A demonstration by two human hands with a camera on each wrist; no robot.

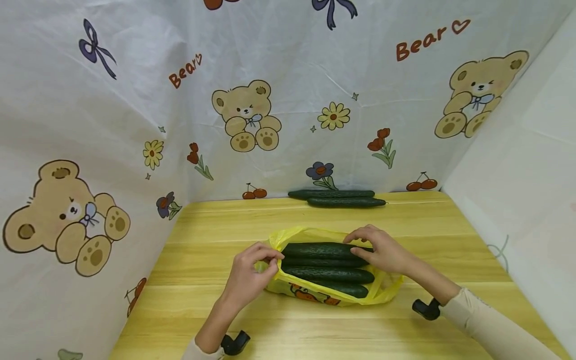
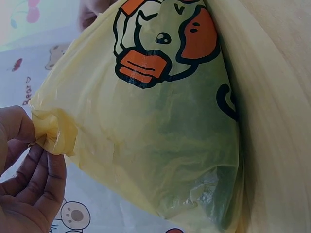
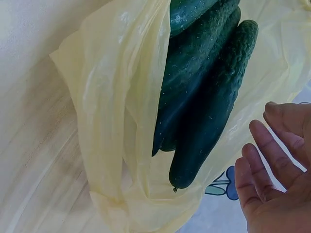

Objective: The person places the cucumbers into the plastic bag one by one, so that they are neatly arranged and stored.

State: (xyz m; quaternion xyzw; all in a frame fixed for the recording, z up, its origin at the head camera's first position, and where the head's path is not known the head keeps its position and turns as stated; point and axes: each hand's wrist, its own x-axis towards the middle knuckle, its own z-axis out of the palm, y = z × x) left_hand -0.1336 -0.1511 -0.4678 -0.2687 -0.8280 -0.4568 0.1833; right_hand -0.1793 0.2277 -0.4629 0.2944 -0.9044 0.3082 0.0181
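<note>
A yellow plastic bag [image 1: 346,299] with a printed cartoon lies on its side, its mouth spread wide. Inside it, several dark green cucumbers [image 1: 326,274] are lined up side by side; the right wrist view shows the cucumbers [image 3: 206,104] close up. My left hand [image 1: 252,272] pinches the bag's edge at the left end; in the left wrist view that hand [image 2: 34,179] holds a gathered bunch of plastic. Over the right ends of the cucumbers is my right hand [image 1: 380,250], its fingers loosely bent. The right wrist view shows this hand [image 3: 277,165] holding nothing, beside the bag.
Two more cucumbers [image 1: 346,202] lie at the back of the wooden table [image 1: 216,315], against the wall sheet [image 1: 297,165] printed with bears and flowers. White sheeting also stands along the left and right sides. A black wrist camera [image 1: 426,310] sits under the right forearm.
</note>
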